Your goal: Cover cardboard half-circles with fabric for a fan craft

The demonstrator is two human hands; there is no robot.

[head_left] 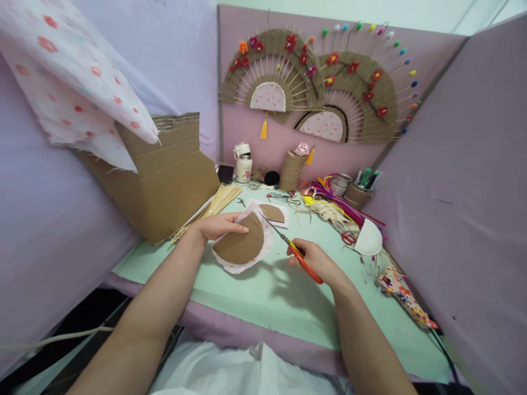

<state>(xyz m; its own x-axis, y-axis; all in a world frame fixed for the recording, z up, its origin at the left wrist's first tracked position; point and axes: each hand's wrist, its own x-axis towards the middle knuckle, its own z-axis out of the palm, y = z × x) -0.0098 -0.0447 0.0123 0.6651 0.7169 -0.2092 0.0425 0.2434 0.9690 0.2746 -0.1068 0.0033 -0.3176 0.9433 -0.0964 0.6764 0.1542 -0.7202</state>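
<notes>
My left hand [224, 225] grips a rounded piece of brown cardboard [241, 241] by its upper left edge, thumb on top. White fabric with pink dots [267, 240] sticks out around the cardboard's curved rim. My right hand [308, 258] is closed around scissors [303, 262] with red-orange and yellow handles. Their blades point up and left, close to the fabric's upper right edge; whether they touch it I cannot tell. Just behind lies a second, smaller cardboard piece [272, 213] on white fabric.
Thin wooden sticks [218, 203] and a big cardboard box [177, 175] stand at the left, dotted cloth [82, 82] draped over it. Along the right lie a white half-round piece [369, 238], red-handled scissors [348, 238] and a flowery tool with a cord [405, 296]. Decorated cardboard fans [272, 60] hang behind.
</notes>
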